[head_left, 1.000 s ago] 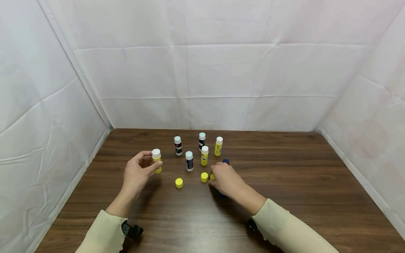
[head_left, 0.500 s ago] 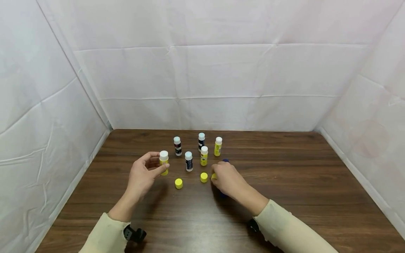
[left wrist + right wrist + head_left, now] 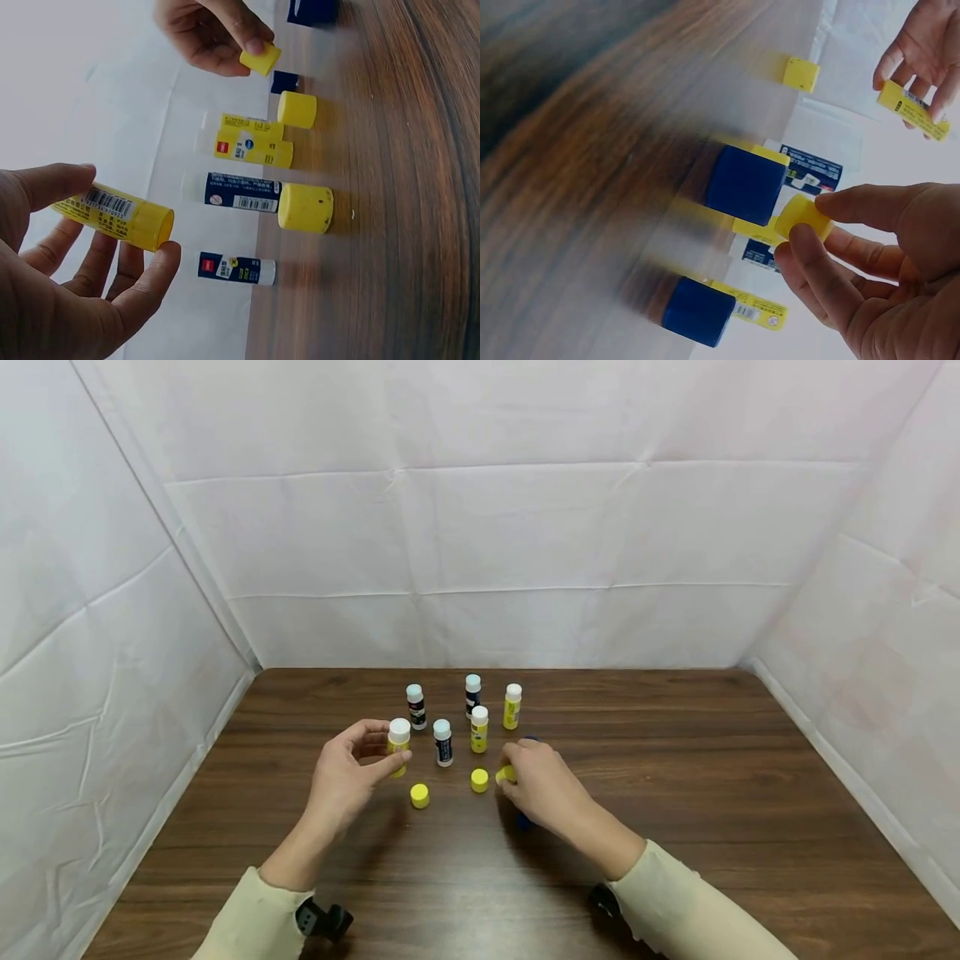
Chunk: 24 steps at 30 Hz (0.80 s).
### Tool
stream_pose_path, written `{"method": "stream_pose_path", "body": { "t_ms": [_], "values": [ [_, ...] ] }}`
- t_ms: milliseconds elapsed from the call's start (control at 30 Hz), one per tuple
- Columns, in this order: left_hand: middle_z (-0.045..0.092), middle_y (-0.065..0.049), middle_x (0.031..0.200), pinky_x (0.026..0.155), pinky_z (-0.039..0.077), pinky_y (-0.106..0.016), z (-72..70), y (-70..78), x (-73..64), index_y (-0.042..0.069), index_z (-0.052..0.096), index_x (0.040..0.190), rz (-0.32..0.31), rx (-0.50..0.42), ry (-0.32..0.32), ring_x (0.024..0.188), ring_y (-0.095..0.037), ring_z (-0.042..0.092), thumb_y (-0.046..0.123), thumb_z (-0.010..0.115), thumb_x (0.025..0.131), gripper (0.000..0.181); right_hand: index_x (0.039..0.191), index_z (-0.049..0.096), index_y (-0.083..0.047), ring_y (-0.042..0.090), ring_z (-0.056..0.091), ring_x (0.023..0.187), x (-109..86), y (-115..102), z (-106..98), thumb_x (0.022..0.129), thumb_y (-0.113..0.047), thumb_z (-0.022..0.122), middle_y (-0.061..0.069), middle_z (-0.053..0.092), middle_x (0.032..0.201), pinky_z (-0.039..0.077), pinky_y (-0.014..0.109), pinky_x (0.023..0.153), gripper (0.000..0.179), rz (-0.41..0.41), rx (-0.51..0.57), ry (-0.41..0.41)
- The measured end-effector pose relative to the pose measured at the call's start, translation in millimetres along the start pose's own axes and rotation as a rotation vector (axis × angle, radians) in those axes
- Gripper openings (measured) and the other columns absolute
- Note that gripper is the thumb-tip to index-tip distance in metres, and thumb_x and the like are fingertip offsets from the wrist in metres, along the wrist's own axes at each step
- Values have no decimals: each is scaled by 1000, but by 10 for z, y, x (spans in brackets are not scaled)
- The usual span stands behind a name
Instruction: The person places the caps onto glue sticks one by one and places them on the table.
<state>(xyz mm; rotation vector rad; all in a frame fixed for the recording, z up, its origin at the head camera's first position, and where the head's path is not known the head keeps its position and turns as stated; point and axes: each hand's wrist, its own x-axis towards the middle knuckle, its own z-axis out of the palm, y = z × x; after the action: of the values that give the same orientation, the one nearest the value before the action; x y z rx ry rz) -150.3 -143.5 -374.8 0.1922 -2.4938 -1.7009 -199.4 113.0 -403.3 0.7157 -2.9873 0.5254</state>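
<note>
My left hand [image 3: 341, 777] holds a yellow glue stick [image 3: 399, 735] with a white top, upright and raised above the table, between thumb and fingers. In the right wrist view a yellow cap [image 3: 802, 217] is pinched between the thumb and fingers of my right hand [image 3: 547, 789]. That cap appears lifted off the table in the left wrist view. Two more yellow caps, one at the left [image 3: 419, 796] and one nearer the middle [image 3: 479, 780], stand between the hands. Around the right hand are two dark blue caps [image 3: 746, 184], partly hidden by it in the head view.
Behind the hands stand two yellow glue sticks [image 3: 479, 731] and several dark blue ones [image 3: 443, 745], all upright with pale tops. The brown wooden table [image 3: 675, 777] is bordered by white cloth walls [image 3: 525, 527] at the back and sides.
My left hand has moved to the right with the glue stick, closer to the loose yellow caps. The right hand stays at nearly the same spot, still pinching its yellow cap.
</note>
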Motion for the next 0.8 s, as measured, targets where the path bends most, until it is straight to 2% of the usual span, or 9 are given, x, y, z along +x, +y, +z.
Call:
{"method": "stream_pose_path", "body": {
  "t_ms": [333,600,800],
  "values": [
    [65,-10,120,92,55,-43,34,49,-24,14,67,121,20,7,-9,114,-26,62,19,81,89,35,107,72,-9,12,60,81,-82,-26,-77,89,-16,79,2,66,99,54,31,70,20,-1,49,40],
    [68,-7,118,90,50,-41,45,80,-30,15,69,118,46,58,22,113,-24,60,20,83,87,34,100,71,-15,8,55,74,-140,-21,-119,89,-17,79,-6,62,88,50,27,64,14,35,107,67],
    [69,-6,116,91,49,-43,56,98,-35,16,69,116,64,88,26,112,-24,61,20,83,86,33,99,71,-17,13,62,79,-216,-45,-193,88,-17,80,-8,64,90,52,27,67,14,41,172,80]
  ]
}}
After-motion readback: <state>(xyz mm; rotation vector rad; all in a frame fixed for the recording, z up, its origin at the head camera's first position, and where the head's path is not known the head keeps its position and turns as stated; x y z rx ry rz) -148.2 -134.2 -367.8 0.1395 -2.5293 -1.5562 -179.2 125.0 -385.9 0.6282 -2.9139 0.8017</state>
